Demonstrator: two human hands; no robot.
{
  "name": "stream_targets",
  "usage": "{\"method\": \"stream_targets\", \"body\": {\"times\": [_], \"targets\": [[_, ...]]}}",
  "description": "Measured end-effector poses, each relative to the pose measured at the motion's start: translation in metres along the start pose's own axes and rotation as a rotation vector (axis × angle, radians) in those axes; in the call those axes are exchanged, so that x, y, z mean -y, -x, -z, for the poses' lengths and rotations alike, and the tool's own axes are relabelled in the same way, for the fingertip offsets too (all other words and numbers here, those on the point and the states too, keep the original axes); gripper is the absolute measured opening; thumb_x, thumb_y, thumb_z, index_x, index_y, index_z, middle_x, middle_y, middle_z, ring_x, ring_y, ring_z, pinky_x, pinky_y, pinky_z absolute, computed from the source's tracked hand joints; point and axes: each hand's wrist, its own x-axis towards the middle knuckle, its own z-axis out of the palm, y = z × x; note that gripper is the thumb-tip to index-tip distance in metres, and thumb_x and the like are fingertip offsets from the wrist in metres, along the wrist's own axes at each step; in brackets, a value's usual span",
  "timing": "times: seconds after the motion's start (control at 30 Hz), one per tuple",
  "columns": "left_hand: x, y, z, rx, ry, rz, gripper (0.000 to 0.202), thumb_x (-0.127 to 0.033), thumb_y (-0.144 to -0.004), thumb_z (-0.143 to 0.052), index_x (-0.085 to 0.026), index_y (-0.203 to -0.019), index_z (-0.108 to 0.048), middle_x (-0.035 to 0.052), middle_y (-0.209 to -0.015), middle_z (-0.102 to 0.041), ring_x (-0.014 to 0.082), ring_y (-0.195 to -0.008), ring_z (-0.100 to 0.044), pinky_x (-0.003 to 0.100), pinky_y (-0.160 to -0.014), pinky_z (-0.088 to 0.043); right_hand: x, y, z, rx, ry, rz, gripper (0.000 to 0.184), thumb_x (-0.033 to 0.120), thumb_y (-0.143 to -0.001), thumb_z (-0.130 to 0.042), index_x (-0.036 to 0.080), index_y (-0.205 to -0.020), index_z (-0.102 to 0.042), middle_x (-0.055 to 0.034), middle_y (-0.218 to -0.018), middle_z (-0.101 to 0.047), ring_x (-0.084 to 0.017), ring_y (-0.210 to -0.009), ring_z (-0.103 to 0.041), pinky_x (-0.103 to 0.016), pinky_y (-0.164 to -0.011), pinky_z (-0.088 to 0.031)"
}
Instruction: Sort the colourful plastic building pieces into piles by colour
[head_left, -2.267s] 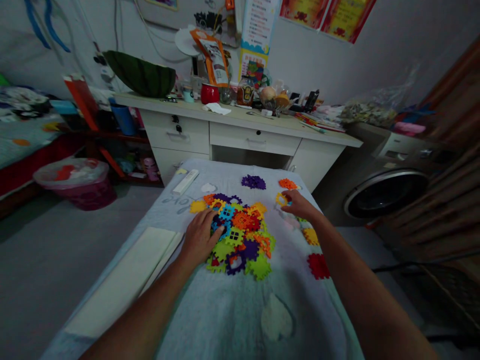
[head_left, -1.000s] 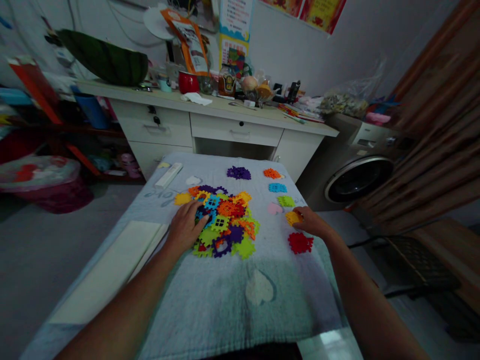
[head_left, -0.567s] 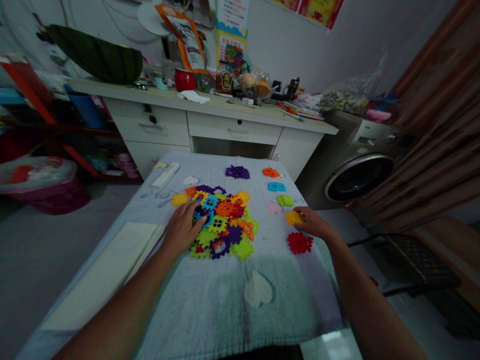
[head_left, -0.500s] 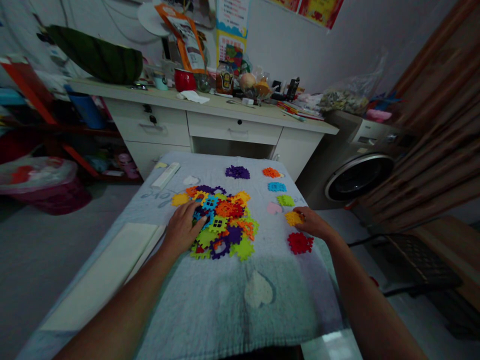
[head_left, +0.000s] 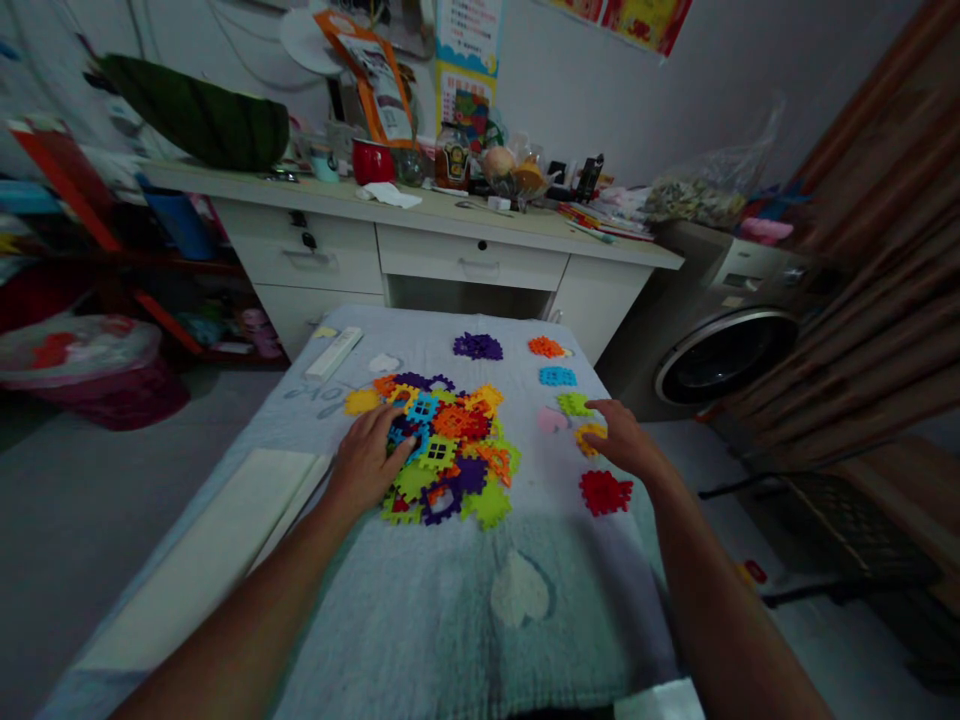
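Observation:
A heap of colourful plastic gear-edged tiles (head_left: 448, 450) lies in the middle of a pale blue towel (head_left: 465, 610). My left hand (head_left: 369, 462) rests flat on the heap's left side, fingers spread. To the right, sorted single-colour piles run in a column: purple (head_left: 478, 347), orange (head_left: 545, 347), blue (head_left: 557, 376), green (head_left: 574, 404), yellow (head_left: 587, 435), red (head_left: 604, 492). My right hand (head_left: 626, 442) lies over the yellow pile, fingers stretched toward the green one, holding nothing I can see.
A white strip (head_left: 334, 353) lies at the towel's far left, a flat white board (head_left: 217, 540) along its left edge. Behind stand a cluttered white desk (head_left: 480, 260), a washing machine (head_left: 724, 340) at right and a pink basin (head_left: 90, 365) at left.
My right hand has moved from the orange pile down the column to the yellow pile and now stretches forward over it. Blue and green piles came into view. My left hand stayed on the heap.

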Motion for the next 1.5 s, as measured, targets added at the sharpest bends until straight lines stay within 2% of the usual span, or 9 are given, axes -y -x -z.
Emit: {"method": "stream_targets", "body": {"times": [0.13, 0.27, 0.47, 0.63, 0.77, 0.9, 1.13, 1.27, 1.5], "targets": [[-0.001, 0.000, 0.001, -0.001, 0.008, -0.012, 0.044, -0.046, -0.092, -0.047, -0.017, -0.126, -0.051, 0.0134, -0.132, -0.053, 0.0285, -0.124, -0.048, 0.047, -0.107, -0.039, 0.057, -0.030, -0.021, 0.038, -0.115, 0.128, 0.040, 0.020, -0.082, -0.060, 0.016, -0.122, -0.060, -0.0123, -0.124, -0.063, -0.023, -0.115, -0.058, -0.039, -0.102, -0.043], [-0.004, 0.000, 0.004, 0.004, 0.014, -0.006, 0.043, -0.045, -0.092, -0.047, -0.018, -0.125, -0.051, 0.0132, -0.133, -0.053, 0.0284, -0.125, -0.048, 0.048, -0.108, -0.039, 0.103, -0.069, -0.045, 0.129, -0.129, 0.096, 0.035, 0.014, -0.084, -0.056, 0.015, -0.118, -0.063, -0.0120, -0.122, -0.064, -0.019, -0.106, -0.061, -0.031, -0.095, -0.045], [-0.006, 0.001, 0.005, -0.002, 0.020, 0.000, 0.044, -0.045, -0.093, -0.046, -0.018, -0.127, -0.050, 0.0133, -0.134, -0.052, 0.0291, -0.126, -0.047, 0.049, -0.108, -0.039, 0.121, -0.108, -0.069, 0.115, -0.063, -0.140, 0.021, 0.018, -0.081, -0.058, 0.014, -0.098, -0.071, -0.0112, -0.102, -0.071, -0.020, -0.093, -0.064, -0.027, -0.079, -0.044], [-0.006, 0.000, 0.005, -0.008, 0.021, -0.003, 0.042, -0.044, -0.092, -0.047, -0.019, -0.126, -0.050, 0.0131, -0.133, -0.053, 0.0293, -0.125, -0.048, 0.050, -0.107, -0.040, 0.121, -0.115, -0.074, 0.138, -0.163, -0.254, 0.013, 0.017, -0.070, -0.066, 0.014, -0.082, -0.070, -0.0068, -0.079, -0.070, -0.017, -0.071, -0.062, -0.024, -0.062, -0.040], [-0.005, 0.000, 0.005, -0.008, 0.019, -0.008, 0.042, -0.044, -0.092, -0.047, -0.018, -0.126, -0.050, 0.0134, -0.132, -0.053, 0.0290, -0.124, -0.048, 0.050, -0.106, -0.041, 0.114, -0.109, -0.068, 0.010, -0.364, -0.325, 0.009, 0.015, -0.067, -0.064, 0.016, -0.076, -0.063, -0.0001, -0.068, -0.062, -0.012, -0.061, -0.053, -0.023, -0.055, -0.034], [-0.004, 0.000, 0.004, -0.010, 0.018, -0.010, 0.043, -0.044, -0.092, -0.048, -0.018, -0.126, -0.051, 0.0138, -0.132, -0.053, 0.0290, -0.124, -0.049, 0.050, -0.106, -0.040, 0.092, -0.092, -0.045, -0.077, -0.491, -0.232, 0.009, 0.017, -0.066, -0.063, 0.019, -0.070, -0.055, 0.0048, -0.063, -0.053, -0.011, -0.058, -0.047, -0.022, -0.055, -0.033], [-0.003, 0.000, 0.003, -0.014, 0.009, -0.010, 0.044, -0.045, -0.092, -0.047, -0.017, -0.125, -0.051, 0.0136, -0.131, -0.053, 0.0292, -0.124, -0.049, 0.049, -0.107, -0.040, 0.039, -0.036, 0.000, -0.063, -0.172, -0.046, 0.010, 0.014, -0.071, -0.061, 0.019, -0.070, -0.052, 0.0030, -0.066, -0.051, -0.011, -0.060, -0.044, -0.023, -0.057, -0.029], [-0.002, 0.000, 0.002, -0.005, 0.009, -0.016, 0.045, -0.046, -0.092, -0.046, -0.017, -0.125, -0.051, 0.0141, -0.131, -0.053, 0.0294, -0.124, -0.048, 0.049, -0.107, -0.039, 0.019, -0.008, 0.001, -0.053, 0.028, 0.021, 0.012, 0.005, -0.072, -0.056, 0.017, -0.073, -0.054, -0.0033, -0.080, -0.056, -0.014, -0.072, -0.049, -0.024, -0.066, -0.035], [-0.001, 0.000, 0.002, -0.005, 0.025, -0.011, 0.044, -0.046, -0.091, -0.047, -0.018, -0.125, -0.052, 0.0138, -0.131, -0.054, 0.0295, -0.123, -0.049, 0.050, -0.106, -0.040, 0.010, 0.012, 0.005, 0.144, 0.102, 0.109, 0.036, -0.002, -0.068, -0.052, 0.015, -0.097, -0.065, -0.0107, -0.106, -0.061, -0.020, -0.099, -0.057, -0.030, -0.089, -0.041]]}}
